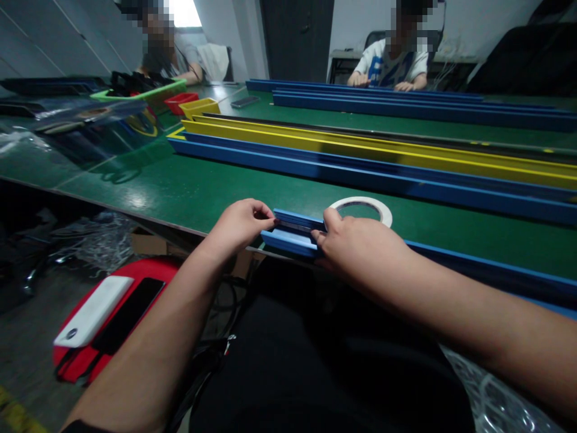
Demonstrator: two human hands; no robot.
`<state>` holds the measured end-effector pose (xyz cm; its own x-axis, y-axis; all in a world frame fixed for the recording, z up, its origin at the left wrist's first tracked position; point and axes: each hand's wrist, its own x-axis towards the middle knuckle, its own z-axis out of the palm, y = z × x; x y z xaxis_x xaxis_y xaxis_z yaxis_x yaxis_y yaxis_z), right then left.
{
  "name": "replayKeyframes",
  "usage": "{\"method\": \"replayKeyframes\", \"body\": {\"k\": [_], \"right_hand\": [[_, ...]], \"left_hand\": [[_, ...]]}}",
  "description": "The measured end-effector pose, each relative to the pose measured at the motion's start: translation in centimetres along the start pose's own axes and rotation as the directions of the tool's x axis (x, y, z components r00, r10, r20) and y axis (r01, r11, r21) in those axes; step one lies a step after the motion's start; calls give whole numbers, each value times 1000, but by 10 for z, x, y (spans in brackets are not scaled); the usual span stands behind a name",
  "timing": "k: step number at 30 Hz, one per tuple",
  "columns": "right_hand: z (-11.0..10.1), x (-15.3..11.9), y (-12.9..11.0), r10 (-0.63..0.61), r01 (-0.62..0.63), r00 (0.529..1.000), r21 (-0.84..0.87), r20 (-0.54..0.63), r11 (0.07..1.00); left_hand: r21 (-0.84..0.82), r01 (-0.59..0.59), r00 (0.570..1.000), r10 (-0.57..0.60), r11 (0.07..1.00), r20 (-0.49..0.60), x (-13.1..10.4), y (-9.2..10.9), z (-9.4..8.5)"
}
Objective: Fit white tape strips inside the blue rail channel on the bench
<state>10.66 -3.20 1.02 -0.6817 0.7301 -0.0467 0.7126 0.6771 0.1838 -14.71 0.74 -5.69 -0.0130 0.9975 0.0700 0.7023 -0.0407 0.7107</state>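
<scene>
A long blue channel-shaped profile [293,242] lies along the near edge of the table, its left end between my hands. My left hand [243,221] is at that end, thumb and forefinger pinched together by the far wall. Whatever sits in the pinch is too small to make out. Bent over the same profile, my right hand [360,240] grips it, with fingertips reaching into its groove. A thin strip seems to run inside the groove between both hands. Just behind my right hand lies a white roll of tape [385,211], partly covered by it.
Across the green table [211,186] lie more blue profiles [270,161] and a yellow profile [270,133]. Yellow [201,108], red [180,102] and green bins [169,90] stand at left. Two people sit opposite. A red stool [153,267] holds two phone-like devices.
</scene>
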Motion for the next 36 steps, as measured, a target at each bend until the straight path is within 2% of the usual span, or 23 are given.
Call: {"method": "replayKeyframes", "body": {"k": [3,6,16,22,29,36], "right_hand": [[-6,1,0,1,7,995,-80,103,997],[-10,2,-1,11,5,989,-105,151,994],[-9,1,0,-3,18,991,-108,132,994],[-15,-3,3,-21,37,988,-104,153,994],[-34,-11,19,-36,64,971,-114,237,991],[-43,-38,43,-86,112,968,-100,237,989]], "left_hand": [[-43,4,1000,-3,999,18,1,2,1],[-82,-10,999,13,997,37,3,5,1],[18,-79,978,74,997,196,9,23,-10],[66,-134,949,109,989,294,17,26,-13],[95,-122,960,94,988,262,12,24,-11],[95,-118,977,99,988,187,6,20,-6]]}}
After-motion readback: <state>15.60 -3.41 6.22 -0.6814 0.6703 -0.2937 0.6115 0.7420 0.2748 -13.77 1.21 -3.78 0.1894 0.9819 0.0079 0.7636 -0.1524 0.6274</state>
